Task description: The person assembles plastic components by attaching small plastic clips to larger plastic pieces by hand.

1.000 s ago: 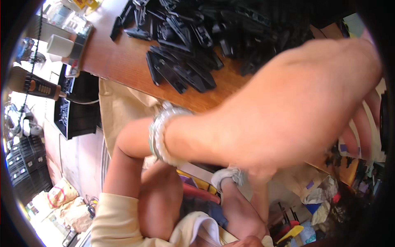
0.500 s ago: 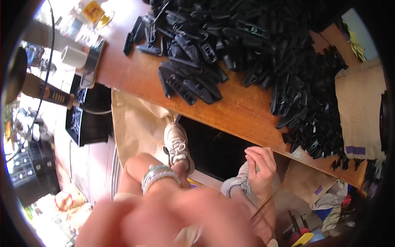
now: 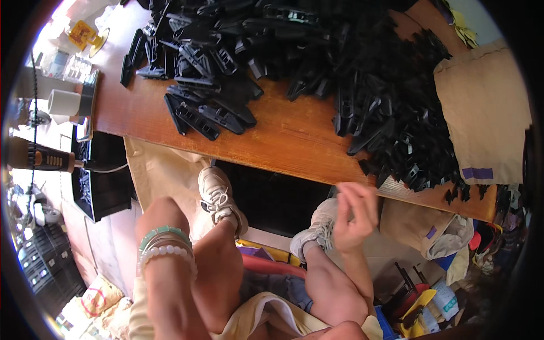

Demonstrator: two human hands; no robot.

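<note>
My left hand (image 3: 162, 217) is at the lower left, beyond a green bracelet and a white bead bracelet (image 3: 167, 251) on the wrist. Its fingers are hidden, so whatever they may hold cannot be seen. Just below the front edge of the wooden table (image 3: 294, 133), my right hand (image 3: 355, 218) is raised, slightly blurred. Its fingers are bent and apart from the thumb, with nothing visible between them. Black slotted plastic pieces (image 3: 238, 34) are heaped on the table. A small group of the same pieces (image 3: 209, 116) lies near the front edge; neither hand touches them.
A brown cloth bag (image 3: 481, 113) covers the table's right end. On the left are a black bin (image 3: 110, 195) of small parts, a tool with a dark handle (image 3: 51, 157) and a white roll (image 3: 64, 103). My shoes (image 3: 215, 192) are under the table edge.
The whole view has shifted, so the table and heap sit further left and higher. The large blurred skin-coloured shape near the camera is gone, and my left forearm shows further left.
</note>
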